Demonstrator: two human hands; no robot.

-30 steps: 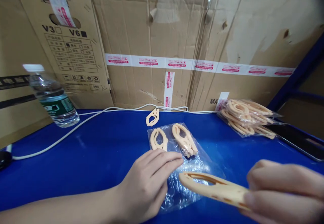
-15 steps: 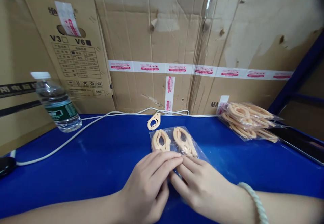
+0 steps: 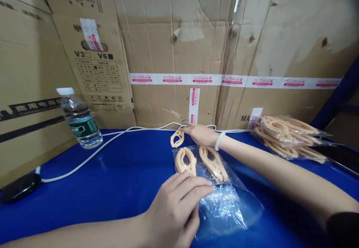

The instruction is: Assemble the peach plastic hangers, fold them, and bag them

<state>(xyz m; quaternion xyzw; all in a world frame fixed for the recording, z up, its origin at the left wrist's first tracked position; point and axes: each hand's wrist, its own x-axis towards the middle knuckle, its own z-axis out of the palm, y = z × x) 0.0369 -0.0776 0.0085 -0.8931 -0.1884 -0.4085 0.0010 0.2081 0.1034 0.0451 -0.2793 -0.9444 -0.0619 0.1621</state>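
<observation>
Two peach-coloured folding hangers, a left one [image 3: 185, 158] and a right one [image 3: 214, 165], lie side by side in a clear plastic bag [image 3: 227, 207] on the blue surface. My left hand [image 3: 179, 203] is closed on the bag's left side, over the lower end of the left hanger; its thumb is partly hidden. Stretched across to the back, my right hand [image 3: 200, 134] has its fingertips closed at the top of a loose folding hanger [image 3: 176, 139]. The right forearm passes above the bag's upper right corner.
A pile of bagged hangers [image 3: 288, 135] sits at the back right beside a dark flat device [image 3: 333, 158]. A water bottle [image 3: 82, 122] stands at the left. A white cable [image 3: 103, 150] runs from a black object [image 3: 21, 188] along the cardboard wall [image 3: 174, 46].
My right hand has left the bag and reached forward to the loose hanger. The left hand stays at the bag, whose lower part now shows. The view has shifted slightly left.
</observation>
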